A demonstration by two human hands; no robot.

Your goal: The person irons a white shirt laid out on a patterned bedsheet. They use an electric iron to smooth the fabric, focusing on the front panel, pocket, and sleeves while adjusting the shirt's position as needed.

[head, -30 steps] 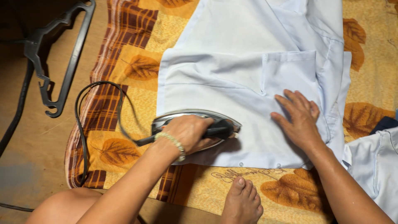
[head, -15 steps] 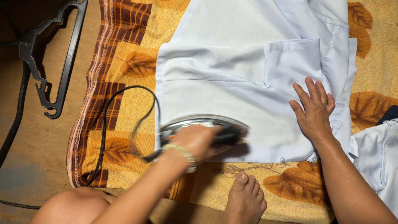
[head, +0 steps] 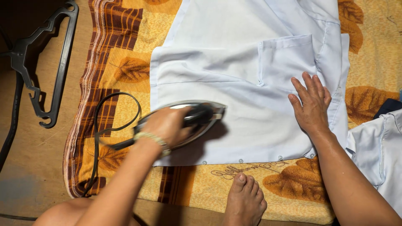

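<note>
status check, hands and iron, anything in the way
Left hand gripping iron on pale blue shirt. Right hand flat on shirt beside pocket. Black cord loops behind iron, off the shirt.

Glossy metal iron (head: pixel 184 119) on smooth matt cloth shirt (head: pixel 234 92).

I see a pale blue-white shirt (head: pixel 234 75) with small light buttons along its lower edge. The iron (head: pixel 184 119) is shiny silver with a black handle and a black cord (head: pixel 98 138). The blanket (head: pixel 125 50) under them is yellow-orange, printed with brown leaves and bordered in brown plaid. The hanger (head: pixel 46 62) is black on a tan-brown floor (head: pixel 25 167). The bracelet (head: pixel 153 140) looks pale green, though it's blurred. A second garment (head: pixel 377 155) at right is the same pale blue.
</note>
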